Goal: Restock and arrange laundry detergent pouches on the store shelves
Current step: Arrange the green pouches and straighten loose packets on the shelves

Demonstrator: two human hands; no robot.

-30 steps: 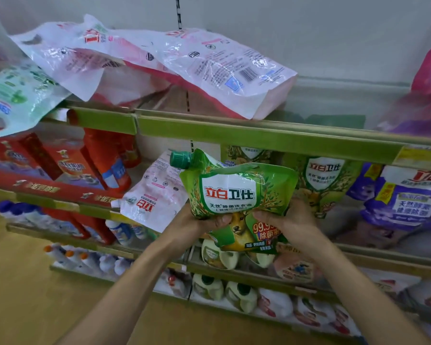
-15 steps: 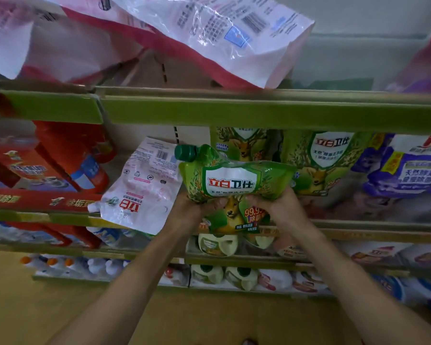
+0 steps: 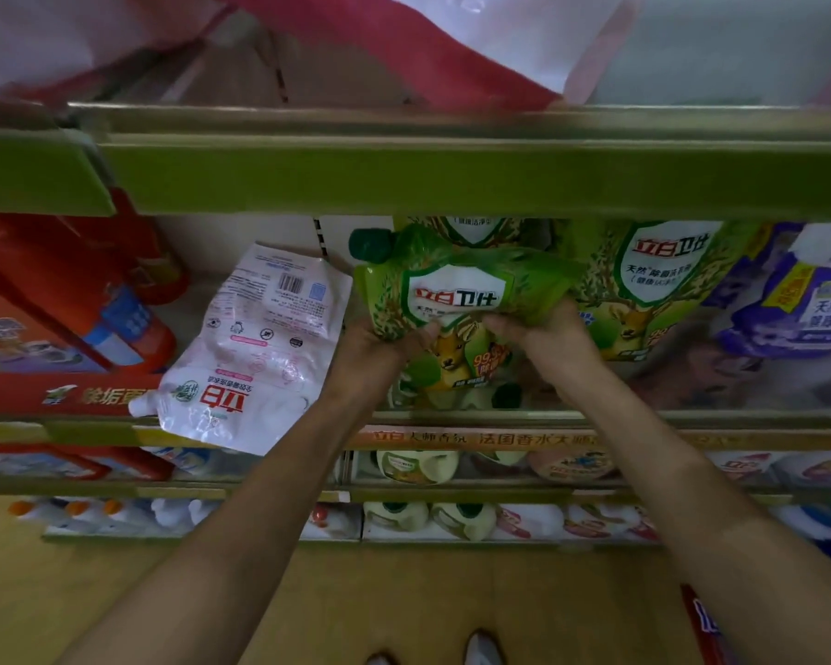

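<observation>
I hold a green detergent pouch [image 3: 456,300] with a dark green cap and a deer picture, upright, inside the middle shelf bay. My left hand [image 3: 373,357] grips its lower left side and my right hand [image 3: 548,336] grips its lower right side. Behind it stands another green pouch, partly hidden. A matching green pouch [image 3: 653,280] stands just to the right. A white and pink pouch [image 3: 255,348] lies upside down to the left, its bottom end hanging over the shelf's front rail.
The green rail [image 3: 452,180] of the upper shelf runs just above the pouch. Purple pouches [image 3: 797,300] fill the right end and red bottles [image 3: 92,300] the left. Lower shelves hold pale green and white bottles [image 3: 423,518]. Pink-white pouches lie on the top shelf.
Both hands have carried the green pouch forward, under the upper shelf rail and into the middle bay. My view has tilted down, so the top shelf pouches now sit at the frame's upper edge.
</observation>
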